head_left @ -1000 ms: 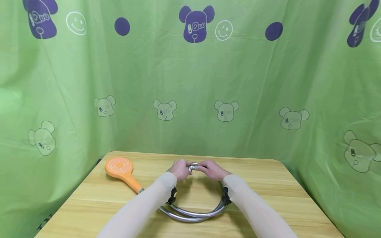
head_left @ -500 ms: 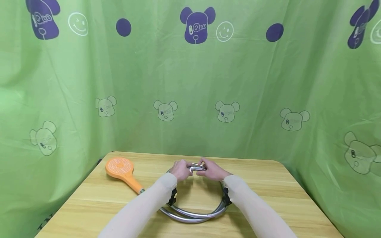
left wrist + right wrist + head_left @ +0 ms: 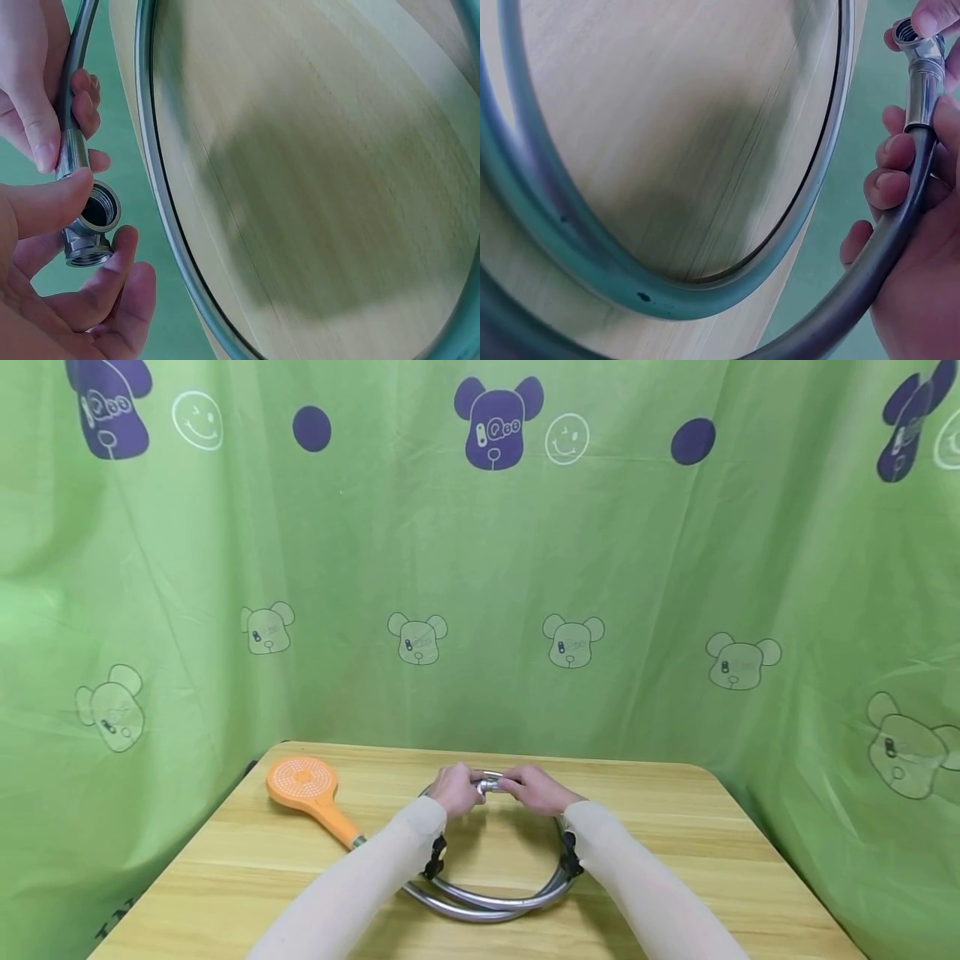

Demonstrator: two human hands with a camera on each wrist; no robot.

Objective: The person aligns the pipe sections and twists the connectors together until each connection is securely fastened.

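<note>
An orange shower head (image 3: pixel 302 779) lies at the left of the table, its handle joined to a silver shower hose (image 3: pixel 480 913) that is coiled in front of me. My left hand (image 3: pixel 454 790) pinches a small metal threaded fitting (image 3: pixel 88 244) between thumb and fingers. Two round threaded openings show on it in the left wrist view. My right hand (image 3: pixel 538 789) grips the hose's free end, with thumb and fingers around its metal end sleeve (image 3: pixel 925 96). The sleeve meets the fitting; the thread inside the joint is hidden.
The wooden table (image 3: pixel 660 860) has rounded far corners. A green curtain (image 3: pixel 487 552) with bear and smiley prints hangs behind it and on both sides. Loops of the hose lie under and between my forearms.
The fingers of my right hand lifted and spread around the hose end half a second ago; now they lie closed over it again. My left hand stays with the fitting.
</note>
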